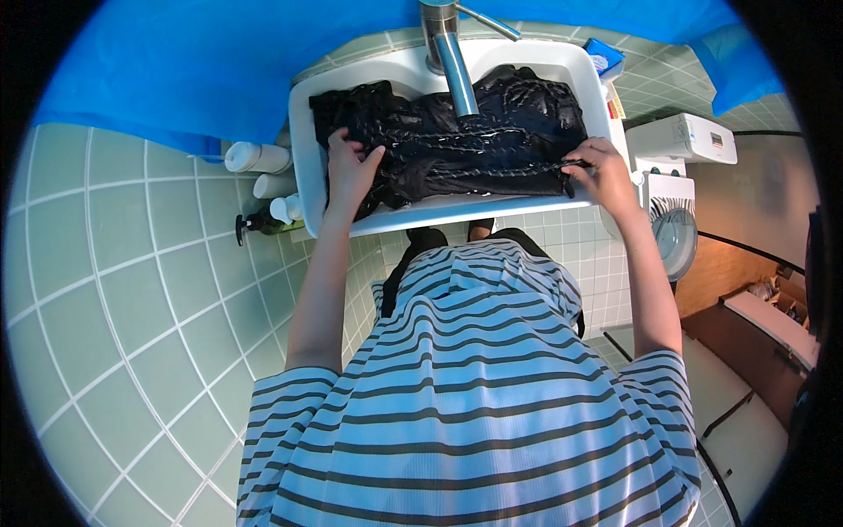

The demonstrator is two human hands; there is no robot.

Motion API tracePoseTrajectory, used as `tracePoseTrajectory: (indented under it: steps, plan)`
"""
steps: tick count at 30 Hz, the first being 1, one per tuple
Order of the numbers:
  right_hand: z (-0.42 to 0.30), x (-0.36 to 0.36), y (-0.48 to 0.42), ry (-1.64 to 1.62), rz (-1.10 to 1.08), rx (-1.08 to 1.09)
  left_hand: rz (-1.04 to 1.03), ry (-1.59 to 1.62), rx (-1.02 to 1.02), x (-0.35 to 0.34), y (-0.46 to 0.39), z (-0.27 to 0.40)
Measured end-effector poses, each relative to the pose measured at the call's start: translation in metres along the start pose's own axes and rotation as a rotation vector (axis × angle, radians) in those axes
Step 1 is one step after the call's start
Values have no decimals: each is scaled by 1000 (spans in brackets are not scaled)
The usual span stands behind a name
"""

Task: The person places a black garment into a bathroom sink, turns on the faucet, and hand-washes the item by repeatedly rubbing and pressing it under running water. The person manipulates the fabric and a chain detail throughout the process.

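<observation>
A wet black garment [461, 145] with cord-like trim lies spread across a white rectangular washbasin [306, 197], under a metal faucet [454, 72]. At the basin's right side my right hand [596, 171] pinches an edge of the black cloth between thumb and fingers. Toward the left, my left hand [352, 165] rests on the garment with thumb and fingers apart; whether its fingertips grip any cloth cannot be told. Part of the cloth sags down near the front left corner of the basin.
White bottles [260, 158] and a dark pump bottle [263, 222] stand left of the basin. A blue packet [602, 59] sits at its back right corner. Beyond on the right is a toilet [673, 240]. Blue sheeting [178, 72] hangs behind the basin, and a tiled wall [125, 296] rises at left.
</observation>
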State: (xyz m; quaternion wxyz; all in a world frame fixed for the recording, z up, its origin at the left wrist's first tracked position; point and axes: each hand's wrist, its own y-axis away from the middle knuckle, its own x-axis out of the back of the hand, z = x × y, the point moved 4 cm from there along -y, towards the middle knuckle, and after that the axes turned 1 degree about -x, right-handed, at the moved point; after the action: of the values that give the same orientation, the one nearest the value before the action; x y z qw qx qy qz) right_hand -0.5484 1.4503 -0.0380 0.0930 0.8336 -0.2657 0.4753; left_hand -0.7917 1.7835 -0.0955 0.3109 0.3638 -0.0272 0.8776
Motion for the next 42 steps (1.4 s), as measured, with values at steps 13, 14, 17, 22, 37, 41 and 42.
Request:
tracePoseTrajectory:
  steps: [13, 14, 17, 22, 37, 41, 42]
  plan:
    - [-139, -122, -48, -573, -380, -486, -189, -480, -934, -3, 32, 40]
    - [-138, -127, -52, -554, -343, -469, -184, -457, -938, 1, 32, 44]
    - [-132, -144, -56, -561, -261, -434, -221, -421, -912, 9, 33, 45]
    - [-124, -146, -48, -805, -241, -479, -398, -105, -704, 9, 26, 36]
    - [-107, -107, 5, -629, -109, -415, -86, 115, -178, -14, -55, 4]
    - [-95, -89, 13, -649, -105, -490, -128, 266, -61, -23, -52, 5]
    - [-92, -89, 13, -648, -97, -490, -143, 200, -84, -24, -52, 8]
